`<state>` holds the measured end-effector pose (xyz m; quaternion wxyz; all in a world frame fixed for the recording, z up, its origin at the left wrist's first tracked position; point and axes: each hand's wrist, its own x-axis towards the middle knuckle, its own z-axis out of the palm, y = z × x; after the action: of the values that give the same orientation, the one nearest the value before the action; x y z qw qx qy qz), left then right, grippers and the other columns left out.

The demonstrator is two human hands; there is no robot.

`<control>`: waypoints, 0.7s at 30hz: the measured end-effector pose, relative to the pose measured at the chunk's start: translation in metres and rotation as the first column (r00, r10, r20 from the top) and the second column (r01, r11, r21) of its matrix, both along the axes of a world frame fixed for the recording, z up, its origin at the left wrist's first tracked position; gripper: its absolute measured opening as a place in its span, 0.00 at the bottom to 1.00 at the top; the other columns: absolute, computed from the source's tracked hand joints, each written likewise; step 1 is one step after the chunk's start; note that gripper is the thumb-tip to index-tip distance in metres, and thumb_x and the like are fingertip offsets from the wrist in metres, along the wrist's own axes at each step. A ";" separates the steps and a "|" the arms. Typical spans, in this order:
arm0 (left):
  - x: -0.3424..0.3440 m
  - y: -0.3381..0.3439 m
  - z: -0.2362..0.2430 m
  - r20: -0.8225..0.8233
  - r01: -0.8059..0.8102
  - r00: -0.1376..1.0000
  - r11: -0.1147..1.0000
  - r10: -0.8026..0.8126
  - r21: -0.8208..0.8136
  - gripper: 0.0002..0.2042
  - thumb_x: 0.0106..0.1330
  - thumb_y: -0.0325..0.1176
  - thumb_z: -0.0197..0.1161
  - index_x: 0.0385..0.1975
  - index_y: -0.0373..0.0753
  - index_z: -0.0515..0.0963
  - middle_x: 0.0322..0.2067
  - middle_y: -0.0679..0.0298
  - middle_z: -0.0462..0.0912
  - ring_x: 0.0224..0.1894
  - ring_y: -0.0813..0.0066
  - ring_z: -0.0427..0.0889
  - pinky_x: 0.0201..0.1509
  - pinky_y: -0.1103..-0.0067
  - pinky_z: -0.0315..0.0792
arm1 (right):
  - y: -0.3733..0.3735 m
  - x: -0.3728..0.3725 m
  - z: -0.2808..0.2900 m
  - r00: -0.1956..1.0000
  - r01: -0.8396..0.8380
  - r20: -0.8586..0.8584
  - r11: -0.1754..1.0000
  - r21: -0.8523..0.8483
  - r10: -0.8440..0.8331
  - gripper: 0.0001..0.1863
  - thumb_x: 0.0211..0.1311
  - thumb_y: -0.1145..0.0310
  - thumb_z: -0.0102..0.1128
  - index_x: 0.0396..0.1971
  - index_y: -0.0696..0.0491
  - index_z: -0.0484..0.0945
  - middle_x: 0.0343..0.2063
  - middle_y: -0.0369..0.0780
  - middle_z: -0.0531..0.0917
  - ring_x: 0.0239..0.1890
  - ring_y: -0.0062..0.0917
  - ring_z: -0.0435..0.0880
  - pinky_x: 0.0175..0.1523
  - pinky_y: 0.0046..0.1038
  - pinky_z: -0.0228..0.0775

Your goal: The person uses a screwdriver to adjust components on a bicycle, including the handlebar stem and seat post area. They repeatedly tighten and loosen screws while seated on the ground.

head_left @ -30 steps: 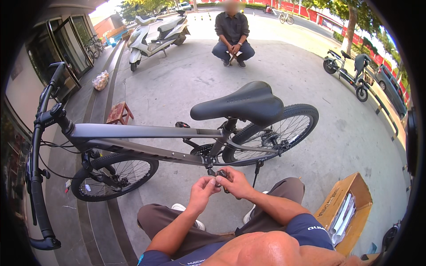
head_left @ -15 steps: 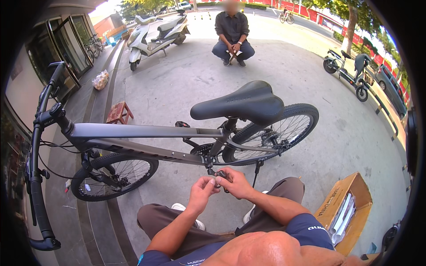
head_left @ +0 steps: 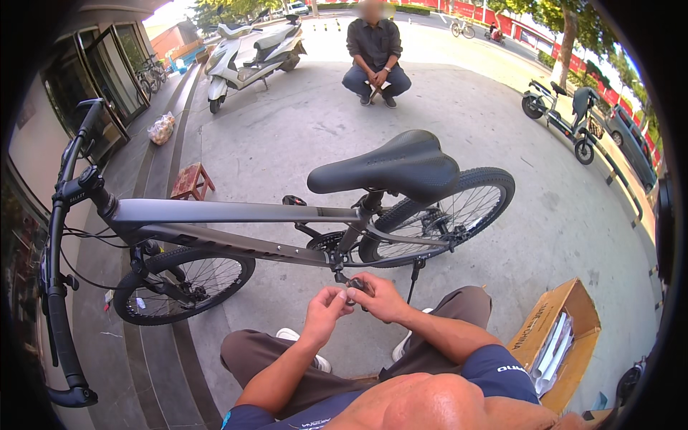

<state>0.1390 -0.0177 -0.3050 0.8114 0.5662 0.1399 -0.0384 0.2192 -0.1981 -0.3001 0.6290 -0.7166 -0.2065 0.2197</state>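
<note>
In front of me a grey bicycle (head_left: 236, 211) stands on its kickstand (head_left: 415, 276), black saddle (head_left: 387, 165) up and handlebar to the left. My hands meet just below its near crank arm (head_left: 340, 274). My right hand (head_left: 378, 295) is closed round a small black part (head_left: 356, 285), partly covered by the fingers, so its exact kind cannot be made out. My left hand (head_left: 327, 308), thumb and fingers pinched together, touches the near end of that part. Across the frame, the far pedal (head_left: 292, 201) is visible.
An open cardboard box (head_left: 582, 326) with white wrapped items stands at my right. Beyond the bicycle are a red wooden stool (head_left: 192, 182), a filled plastic bag (head_left: 162, 129), a white scooter (head_left: 251, 61) and a squatting person (head_left: 373, 57). Stone steps (head_left: 147, 358) run along the left.
My hands stay at the same spot by the crank arm, with only a slight shift of the right fingers on the black part. Riders on the distant road have moved.
</note>
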 end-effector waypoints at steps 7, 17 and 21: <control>-0.001 0.000 0.000 -0.005 0.013 1.000 1.000 -0.013 0.027 0.10 0.80 0.34 0.62 0.52 0.35 0.77 0.42 0.64 0.84 0.40 0.77 0.86 0.51 0.76 0.83 | 0.001 -0.001 0.002 1.000 0.001 0.000 1.000 -0.005 -0.001 0.19 0.74 0.58 0.69 0.55 0.56 0.80 0.31 0.30 0.81 0.31 0.10 0.74 0.34 0.21 0.69; -0.003 0.003 0.005 0.006 0.091 0.996 0.992 -0.092 0.089 0.14 0.79 0.31 0.62 0.58 0.32 0.78 0.46 0.61 0.85 0.44 0.77 0.86 0.54 0.74 0.83 | 0.000 -0.003 0.019 1.000 0.008 0.031 0.996 -0.083 -0.006 0.19 0.72 0.56 0.70 0.52 0.54 0.82 0.25 0.29 0.75 0.28 0.11 0.70 0.31 0.23 0.65; -0.004 0.003 0.003 0.042 0.111 0.992 0.985 -0.118 0.131 0.14 0.78 0.30 0.62 0.58 0.31 0.78 0.47 0.61 0.85 0.45 0.76 0.86 0.54 0.75 0.83 | 0.001 -0.002 0.015 0.992 0.036 0.121 0.992 -0.123 -0.020 0.20 0.70 0.55 0.71 0.49 0.55 0.80 0.23 0.30 0.72 0.27 0.13 0.67 0.31 0.24 0.64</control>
<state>0.1354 -0.0142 -0.3017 0.7731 0.6250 0.0891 -0.0618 0.2167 -0.1971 -0.2853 0.5722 -0.7694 -0.2196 0.1799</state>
